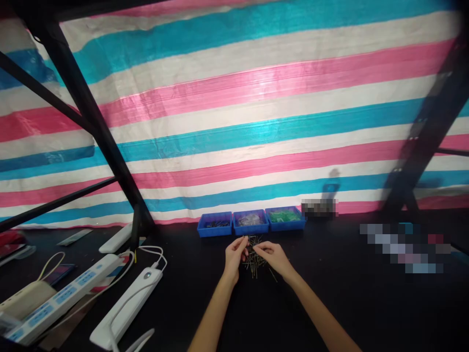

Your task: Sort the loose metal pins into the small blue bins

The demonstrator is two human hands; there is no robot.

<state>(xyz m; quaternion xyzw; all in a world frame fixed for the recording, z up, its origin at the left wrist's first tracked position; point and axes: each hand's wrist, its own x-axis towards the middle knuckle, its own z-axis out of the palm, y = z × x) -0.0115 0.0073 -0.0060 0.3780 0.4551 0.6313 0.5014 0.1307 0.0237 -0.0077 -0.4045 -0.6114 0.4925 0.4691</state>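
Observation:
A loose pile of long, thin metal pieces (pixel 255 268), like screws or nails, lies on the black table between my hands. My left hand (pixel 235 256) is at the pile's left side, thumb and fingers pinched together near its top; whatever they hold is too small to make out. From the right, my right hand (pixel 274 255) reaches over the pile with its thumb and forefinger closed in a pinch, their contents also unclear. Just beyond stand three blue bins: the left bin (pixel 198 230) has dark small parts, the middle bin (pixel 252 230) clear pieces, the right bin (pixel 287 226) green pieces.
White power strips (pixel 126 308) with cables lie at the left, beside a beige box (pixel 29 300). Black metal posts (pixel 98 127) rise at both sides. A striped plastic sheet (pixel 234 112) hangs behind the table. Blurred-out items lie right of the bins and farther right.

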